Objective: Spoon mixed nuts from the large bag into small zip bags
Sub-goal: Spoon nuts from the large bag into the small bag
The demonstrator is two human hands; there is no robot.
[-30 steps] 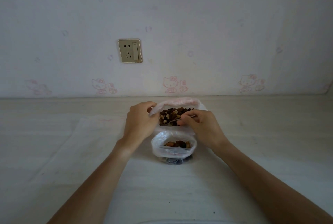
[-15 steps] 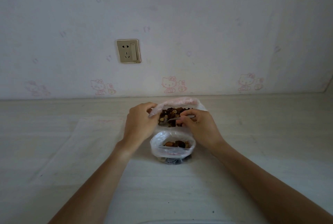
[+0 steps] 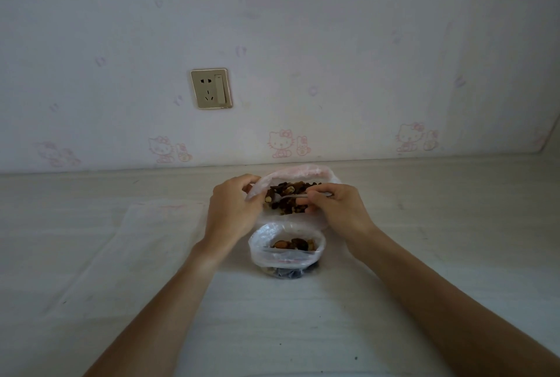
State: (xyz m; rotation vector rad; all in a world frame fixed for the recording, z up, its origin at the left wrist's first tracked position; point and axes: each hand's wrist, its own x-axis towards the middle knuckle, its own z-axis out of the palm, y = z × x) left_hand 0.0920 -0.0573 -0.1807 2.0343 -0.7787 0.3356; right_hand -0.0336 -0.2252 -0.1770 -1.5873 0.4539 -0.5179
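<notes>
My left hand [image 3: 233, 210] pinches big bag [image 3: 298, 172] rim open at bench back; right hand [image 3: 335, 210] grips spoon [image 3: 295, 196] in nuts [image 3: 289, 199]. Scoop level, lift slow, tip into small bag [image 3: 286, 247] just in front.

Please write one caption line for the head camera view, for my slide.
Left hand holds the large bag open; right hand dips a spoon into the nuts.

You have one large bag [image 3: 298, 172] of mixed nuts [image 3: 291, 197] and one small zip bag [image 3: 286, 250] in front of it. You hold one spoon [image 3: 298, 195]. Two hands show: left hand [image 3: 231, 210], right hand [image 3: 339, 210]. One wall socket [image 3: 211, 88] and four pink cartoon prints sit behind.
</notes>
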